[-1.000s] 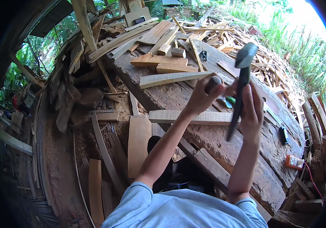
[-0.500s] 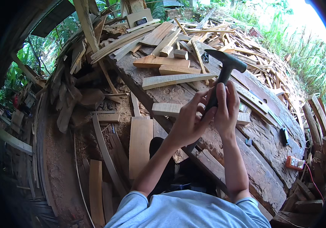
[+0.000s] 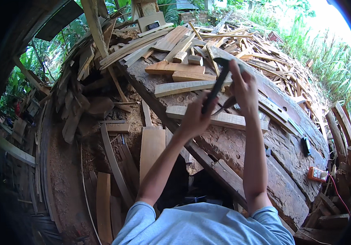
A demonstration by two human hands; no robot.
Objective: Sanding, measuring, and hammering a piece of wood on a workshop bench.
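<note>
Raised above the cluttered workbench point(image 3: 281, 179) is a dark hammer point(image 3: 220, 79), tilted with its head up and away from me. My left hand point(image 3: 196, 116) is closed round the lower part of its handle. Up at the hammer's head, my right hand point(image 3: 245, 92) grips with its fingers bent over the metal, hiding part of it. A thin dark piece point(image 3: 226, 104) shows between the two hands; its kind is unclear. Beneath them, a long pale wooden block point(image 3: 232, 120) lies across the bench, partly behind my left hand.
Cut wood wedges point(image 3: 187, 86) and offcuts lie on the bench's far part. Behind spreads a heap of scrap strips point(image 3: 261, 51). An orange power socket point(image 3: 317, 174) with a red cord sits at the right edge. Boards point(image 3: 104, 204) and sawdust cover the ground at left.
The hammer has shifted left and its head is now partly covered. My right hand has moved up from the handle to the head. My left hand has moved slightly left.
</note>
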